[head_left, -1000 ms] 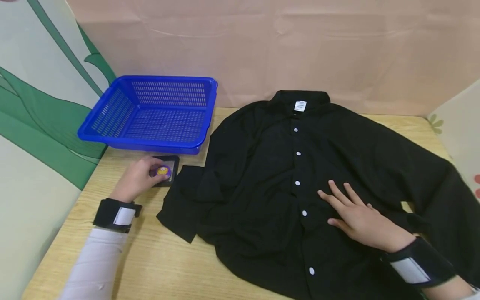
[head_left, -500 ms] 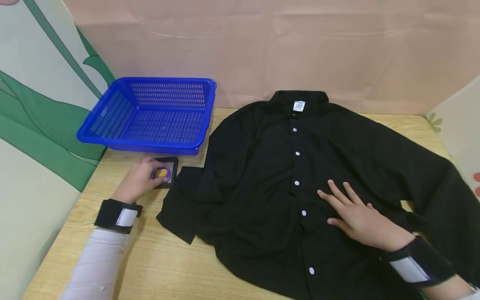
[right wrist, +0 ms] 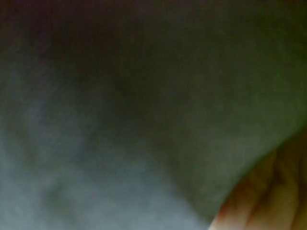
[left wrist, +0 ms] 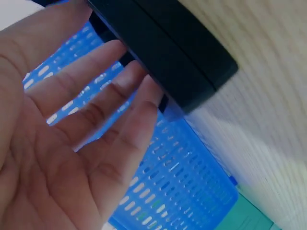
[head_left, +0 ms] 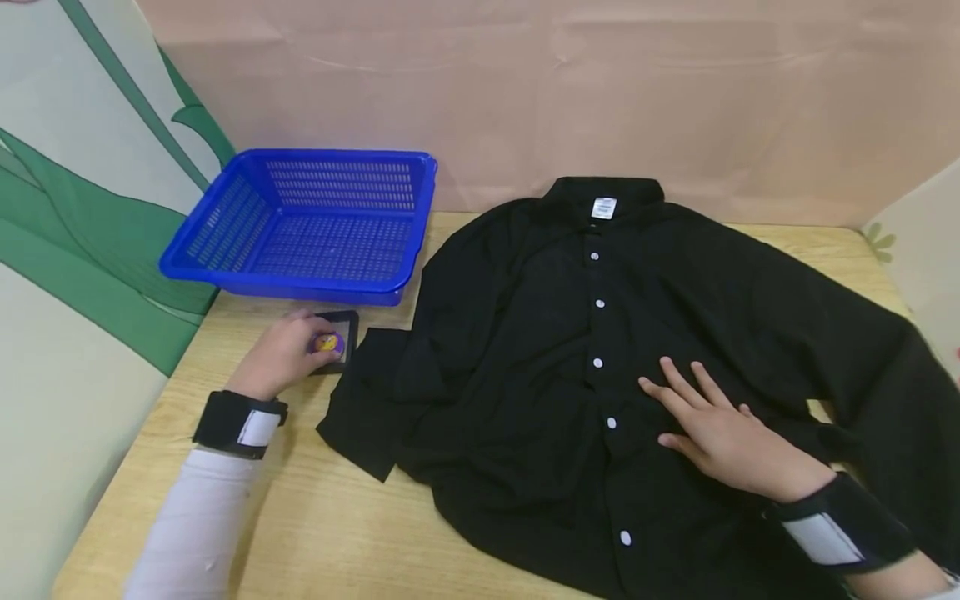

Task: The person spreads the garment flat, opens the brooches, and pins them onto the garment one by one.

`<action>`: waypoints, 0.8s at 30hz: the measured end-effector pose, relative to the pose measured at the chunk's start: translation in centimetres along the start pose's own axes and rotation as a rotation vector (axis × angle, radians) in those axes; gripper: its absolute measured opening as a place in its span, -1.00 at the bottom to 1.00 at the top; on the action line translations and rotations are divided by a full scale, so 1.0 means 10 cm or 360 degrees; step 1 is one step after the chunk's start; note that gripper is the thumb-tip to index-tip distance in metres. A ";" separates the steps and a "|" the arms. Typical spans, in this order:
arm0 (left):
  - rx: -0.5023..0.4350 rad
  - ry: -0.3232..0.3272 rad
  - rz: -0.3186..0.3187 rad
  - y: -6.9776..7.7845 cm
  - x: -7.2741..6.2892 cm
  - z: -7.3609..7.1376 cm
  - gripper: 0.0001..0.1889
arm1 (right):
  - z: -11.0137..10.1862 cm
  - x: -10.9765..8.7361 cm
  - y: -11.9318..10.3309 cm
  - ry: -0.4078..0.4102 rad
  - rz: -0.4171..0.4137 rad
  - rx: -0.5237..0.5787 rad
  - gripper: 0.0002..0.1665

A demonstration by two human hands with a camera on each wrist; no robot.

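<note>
A black button-up shirt [head_left: 525, 333] lies spread face up on the wooden table [head_left: 315, 517], collar at the far side. My right hand [head_left: 701, 417] rests flat on its front, just right of the white buttons, fingers straight. The right wrist view shows only dark shirt cloth [right wrist: 120, 96] and a fingertip [right wrist: 268, 201]. My left hand [head_left: 288, 354] is at a small black box [head_left: 347, 321] left of the shirt's sleeve. A round purple and yellow badge [head_left: 327, 342] sits on the box at my fingertips. In the left wrist view my loosely bent fingers [left wrist: 110, 91] touch the black box [left wrist: 163, 43] at its side.
A blue perforated plastic basket [head_left: 300, 287] stands at the back left, just beyond the black box, with nothing visible inside. The blue basket [left wrist: 182, 187] also fills the background of the left wrist view. Panels close in the table at the left, back and right.
Almost nothing: both hands stay where they were, the left at the black box, the right flat on the shirt. Only the head view shifts slightly.
</note>
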State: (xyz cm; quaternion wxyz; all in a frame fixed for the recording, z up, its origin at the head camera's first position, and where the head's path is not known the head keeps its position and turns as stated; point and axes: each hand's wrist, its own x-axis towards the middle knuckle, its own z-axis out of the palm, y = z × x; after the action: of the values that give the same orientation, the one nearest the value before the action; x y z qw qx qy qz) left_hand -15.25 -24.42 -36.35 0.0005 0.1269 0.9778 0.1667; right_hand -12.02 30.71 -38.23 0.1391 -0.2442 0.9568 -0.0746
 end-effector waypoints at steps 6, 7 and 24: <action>-0.0014 -0.0023 0.0032 -0.02 -0.06 -0.04 -0.70 | -0.01 0.00 0.00 0.0000 0.0002 -0.0004 -0.12; -0.0014 -0.0039 0.0031 -0.03 -0.07 -0.05 -0.69 | -0.01 0.00 0.00 -0.0009 0.0010 -0.0002 -0.12; -0.0033 -0.0135 0.0078 -0.07 -0.17 -0.10 -0.56 | -0.53 0.41 -0.27 0.0199 -0.0200 -0.0191 -0.42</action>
State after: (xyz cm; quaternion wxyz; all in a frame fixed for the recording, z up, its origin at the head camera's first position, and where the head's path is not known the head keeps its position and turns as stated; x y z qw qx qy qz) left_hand -13.80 -25.83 -35.70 0.0391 0.1577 0.9717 0.1713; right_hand -15.85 26.77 -33.59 0.0592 -0.3063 0.9492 -0.0408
